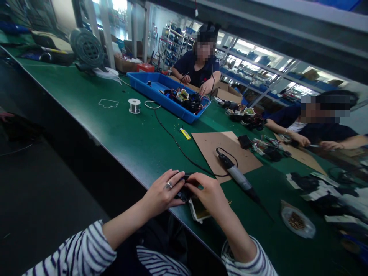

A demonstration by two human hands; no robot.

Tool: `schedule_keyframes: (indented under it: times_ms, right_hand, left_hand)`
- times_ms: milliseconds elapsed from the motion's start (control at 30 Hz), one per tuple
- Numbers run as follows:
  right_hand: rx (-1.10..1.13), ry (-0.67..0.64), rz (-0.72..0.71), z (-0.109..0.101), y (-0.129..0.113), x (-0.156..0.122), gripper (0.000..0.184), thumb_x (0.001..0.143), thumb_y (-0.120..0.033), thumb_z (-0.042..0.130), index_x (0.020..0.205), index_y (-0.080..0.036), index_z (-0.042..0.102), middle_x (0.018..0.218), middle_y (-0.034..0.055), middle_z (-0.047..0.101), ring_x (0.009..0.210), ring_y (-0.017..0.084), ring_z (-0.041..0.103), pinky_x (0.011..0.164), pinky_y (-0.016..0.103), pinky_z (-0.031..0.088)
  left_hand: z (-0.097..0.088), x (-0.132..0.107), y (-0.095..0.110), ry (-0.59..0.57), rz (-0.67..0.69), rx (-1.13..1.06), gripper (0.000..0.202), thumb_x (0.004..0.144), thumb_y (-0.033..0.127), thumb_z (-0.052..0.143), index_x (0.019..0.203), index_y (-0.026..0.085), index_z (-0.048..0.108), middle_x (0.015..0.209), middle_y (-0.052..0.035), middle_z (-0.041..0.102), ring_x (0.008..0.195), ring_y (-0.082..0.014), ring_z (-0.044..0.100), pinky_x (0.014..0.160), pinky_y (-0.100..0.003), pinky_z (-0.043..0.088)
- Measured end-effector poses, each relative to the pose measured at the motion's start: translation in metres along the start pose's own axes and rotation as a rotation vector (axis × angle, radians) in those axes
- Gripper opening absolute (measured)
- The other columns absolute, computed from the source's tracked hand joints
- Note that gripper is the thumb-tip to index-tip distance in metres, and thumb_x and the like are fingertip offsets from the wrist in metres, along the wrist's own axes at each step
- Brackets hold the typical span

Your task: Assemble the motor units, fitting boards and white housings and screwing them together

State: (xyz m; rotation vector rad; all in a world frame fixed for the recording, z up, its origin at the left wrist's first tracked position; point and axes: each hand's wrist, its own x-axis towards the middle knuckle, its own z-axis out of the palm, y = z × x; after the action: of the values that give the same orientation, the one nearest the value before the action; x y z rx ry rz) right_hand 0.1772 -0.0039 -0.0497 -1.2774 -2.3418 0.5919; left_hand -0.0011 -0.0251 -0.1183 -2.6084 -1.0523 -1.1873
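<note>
My left hand [162, 191], with a ring on one finger, and my right hand [208, 191] meet at the near edge of the green table [115, 126]. Both are closed round a small black part [184, 193], with wires between them. Just under my right hand sits a small white tray or circuit piece [198, 212] with a yellowish inside. A soldering iron [237, 176] lies to the right on a brown cardboard sheet [227, 147], its black cord trailing across the table.
A blue tray [149, 86] holds wired parts. A solder spool [134, 105], a yellow item [185, 133] and a dish of small brass pieces [297, 222] lie about. Two other people work across the table among black parts and boards [316, 188].
</note>
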Motion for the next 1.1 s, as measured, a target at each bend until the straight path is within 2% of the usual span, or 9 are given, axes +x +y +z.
schedule_keyframes:
  times_ms: [133, 267, 533, 633, 733, 800, 900, 1000, 1100]
  right_hand:
    - [-0.058, 0.067, -0.106, -0.001, 0.005, -0.015, 0.016, 0.081, -0.018, 0.059, 0.097, -0.015, 0.062, 0.096, 0.0081, 0.055, 0.088, 0.017, 0.054, 0.077, 0.030, 0.047]
    - [-0.228, 0.077, -0.116, 0.005, 0.006, -0.029, 0.027, 0.085, -0.018, 0.053, 0.110, -0.011, 0.057, 0.094, 0.0106, 0.052, 0.087, 0.020, 0.050, 0.075, 0.035, 0.047]
    - [-0.525, 0.059, -0.076, 0.015, -0.010, -0.019, 0.023, 0.084, -0.004, 0.044, 0.099, -0.008, 0.061, 0.085, 0.0111, 0.055, 0.078, 0.021, 0.049, 0.067, 0.034, 0.046]
    - [-0.447, -0.020, -0.001, 0.010, -0.011, -0.011, 0.017, 0.084, -0.006, 0.046, 0.088, -0.010, 0.062, 0.082, 0.0089, 0.054, 0.077, 0.021, 0.051, 0.068, 0.033, 0.046]
    - [-0.350, -0.089, 0.047, 0.005, -0.009, -0.005, 0.015, 0.083, -0.007, 0.049, 0.084, -0.011, 0.064, 0.081, 0.0080, 0.054, 0.078, 0.019, 0.052, 0.070, 0.031, 0.045]
    - [-0.300, -0.094, 0.058, 0.003, -0.006, -0.003, 0.016, 0.083, -0.008, 0.050, 0.087, -0.012, 0.065, 0.082, 0.0076, 0.055, 0.079, 0.018, 0.053, 0.070, 0.030, 0.045]
    - [-0.273, -0.072, 0.060, 0.004, -0.003, -0.003, 0.015, 0.083, -0.010, 0.051, 0.087, -0.013, 0.066, 0.080, 0.0062, 0.056, 0.075, 0.017, 0.054, 0.066, 0.028, 0.045]
    - [-0.274, -0.046, 0.049, 0.005, -0.002, -0.004, 0.016, 0.082, -0.011, 0.053, 0.089, -0.014, 0.067, 0.079, 0.0056, 0.056, 0.073, 0.016, 0.054, 0.064, 0.027, 0.045]
    - [-0.227, -0.052, 0.040, 0.003, -0.003, -0.005, 0.017, 0.083, -0.011, 0.052, 0.092, -0.014, 0.066, 0.080, 0.0061, 0.055, 0.076, 0.017, 0.055, 0.067, 0.028, 0.046]
  left_hand:
    - [0.000, 0.001, 0.001, 0.006, -0.015, 0.008, 0.054, 0.071, 0.038, 0.067, 0.111, 0.005, 0.050, 0.119, -0.0168, 0.051, 0.110, -0.0290, 0.048, 0.093, -0.047, 0.045]
    - [0.001, 0.001, 0.002, 0.024, -0.019, 0.001, 0.055, 0.070, 0.039, 0.068, 0.110, 0.006, 0.051, 0.118, -0.0166, 0.052, 0.110, -0.0284, 0.048, 0.093, -0.046, 0.045]
    - [0.000, 0.001, 0.006, 0.021, -0.032, -0.018, 0.053, 0.073, 0.032, 0.067, 0.114, 0.004, 0.047, 0.120, -0.0186, 0.050, 0.116, -0.0288, 0.043, 0.097, -0.047, 0.042]
    - [-0.002, 0.001, 0.008, -0.020, -0.032, -0.008, 0.055, 0.073, 0.029, 0.066, 0.119, 0.006, 0.045, 0.125, -0.0182, 0.045, 0.118, -0.0311, 0.040, 0.097, -0.051, 0.041]
    - [-0.006, 0.005, 0.008, -0.014, -0.040, -0.021, 0.055, 0.076, 0.040, 0.062, 0.117, 0.006, 0.047, 0.123, -0.0180, 0.046, 0.116, -0.0313, 0.041, 0.095, -0.051, 0.042]
    - [-0.009, 0.011, 0.009, -0.002, -0.068, -0.024, 0.043, 0.081, 0.039, 0.056, 0.110, 0.007, 0.052, 0.117, -0.0150, 0.050, 0.108, -0.0272, 0.047, 0.091, -0.046, 0.045]
    - [-0.012, 0.023, 0.010, -0.071, -0.157, 0.004, 0.018, 0.083, 0.023, 0.055, 0.097, 0.013, 0.059, 0.107, -0.0083, 0.055, 0.092, -0.0203, 0.051, 0.079, -0.037, 0.050]
    - [-0.014, 0.032, 0.010, -0.171, -0.224, 0.058, 0.011, 0.078, 0.021, 0.061, 0.087, 0.016, 0.061, 0.100, -0.0057, 0.056, 0.082, -0.0191, 0.050, 0.067, -0.034, 0.048]
    - [-0.012, 0.036, 0.008, -0.182, -0.204, 0.105, 0.005, 0.078, 0.021, 0.060, 0.079, 0.017, 0.061, 0.097, -0.0041, 0.056, 0.078, -0.0195, 0.048, 0.062, -0.032, 0.044]
